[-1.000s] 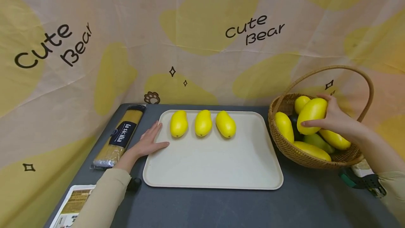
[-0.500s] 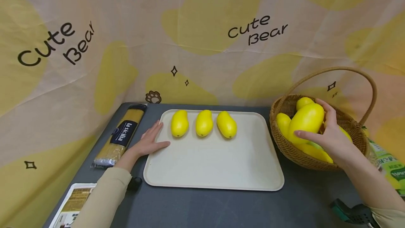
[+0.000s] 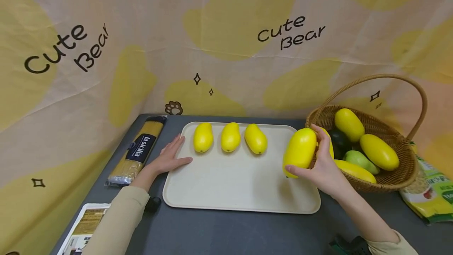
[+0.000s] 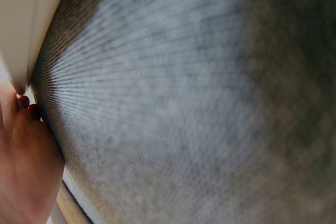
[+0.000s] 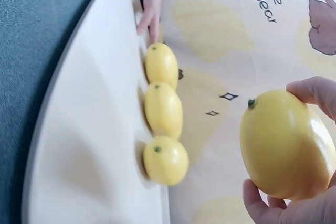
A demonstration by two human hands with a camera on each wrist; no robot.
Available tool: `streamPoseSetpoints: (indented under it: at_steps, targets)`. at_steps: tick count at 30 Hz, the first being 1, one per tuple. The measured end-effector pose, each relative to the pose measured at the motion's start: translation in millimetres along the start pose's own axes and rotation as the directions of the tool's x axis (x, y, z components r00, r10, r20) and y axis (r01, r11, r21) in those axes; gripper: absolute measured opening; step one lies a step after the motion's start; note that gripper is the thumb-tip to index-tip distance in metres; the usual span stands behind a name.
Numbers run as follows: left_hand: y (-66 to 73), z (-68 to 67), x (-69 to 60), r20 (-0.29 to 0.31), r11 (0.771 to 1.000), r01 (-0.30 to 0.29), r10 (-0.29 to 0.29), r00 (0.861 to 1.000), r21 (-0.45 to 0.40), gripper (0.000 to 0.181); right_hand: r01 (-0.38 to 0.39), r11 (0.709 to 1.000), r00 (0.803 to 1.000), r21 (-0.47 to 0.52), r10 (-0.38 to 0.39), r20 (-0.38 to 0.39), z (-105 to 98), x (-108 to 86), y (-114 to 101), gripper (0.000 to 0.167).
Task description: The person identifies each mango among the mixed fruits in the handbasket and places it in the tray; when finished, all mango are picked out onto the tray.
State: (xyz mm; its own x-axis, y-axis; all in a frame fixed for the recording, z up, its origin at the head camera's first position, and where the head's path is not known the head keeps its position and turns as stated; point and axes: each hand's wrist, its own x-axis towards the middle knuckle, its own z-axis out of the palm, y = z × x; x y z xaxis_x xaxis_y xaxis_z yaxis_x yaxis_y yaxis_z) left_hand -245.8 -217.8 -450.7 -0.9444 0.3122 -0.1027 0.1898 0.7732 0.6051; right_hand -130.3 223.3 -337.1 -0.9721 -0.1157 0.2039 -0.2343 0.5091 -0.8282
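My right hand grips a yellow mango between thumb and fingers, above the right side of a cream tray. In the right wrist view the held mango shows a small dark stem end. Three other yellow mangoes stand in a row along the tray's far side: a left mango, a middle mango and a right mango. My left hand rests on the tray's left rim with fingers extended. The left wrist view shows that hand only at its edge.
A wicker basket at right holds more yellow mangoes, a green fruit and a dark fruit. Its tall handle arches above. Left lies a spaghetti pack; a green-yellow bag sits behind the basket's right side. A patterned cloth hangs behind.
My right hand has lifted the mango out of the basket and carried it left, over the tray's right side. The left hand stays on the tray's rim.
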Motion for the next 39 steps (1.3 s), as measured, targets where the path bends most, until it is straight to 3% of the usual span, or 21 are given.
streamPoseSetpoints:
  at_steps: [6,10,14,18,28,39]
  targets:
    - [-1.3,1.2,0.8,-0.003,1.0,-0.004,0.004,1.0,0.007,0.095,0.001,1.0,1.0,-0.017,-0.001,-0.024,27.0,12.4,17.4,0.109]
    - [-1.8,1.4,0.9,-0.003,1.0,-0.004,0.004,1.0,0.004,0.095,-0.101,0.995,0.995,0.012,0.101,-0.018,36.9,22.1,27.3,0.105]
    - [-0.8,1.5,0.9,0.001,1.0,0.002,-0.002,1.0,0.004,0.094,-0.21,0.977,0.977,0.04,0.211,-0.015,43.1,32.4,37.3,0.104]
    - [1.4,1.1,0.9,0.006,1.0,0.01,-0.01,1.0,0.007,0.094,-0.273,0.96,0.961,0.069,0.275,-0.026,48.1,43.0,45.4,0.102]
    - [3.2,1.0,-0.2,0.007,1.0,0.014,-0.014,1.0,0.002,0.093,-0.399,0.872,0.895,0.284,0.438,-0.086,62.0,67.1,61.2,0.094]
    - [1.3,0.1,0.0,0.002,1.0,-0.001,0.001,1.0,0.007,0.094,-0.409,0.815,0.862,0.411,0.493,-0.118,71.3,81.7,67.5,0.089]
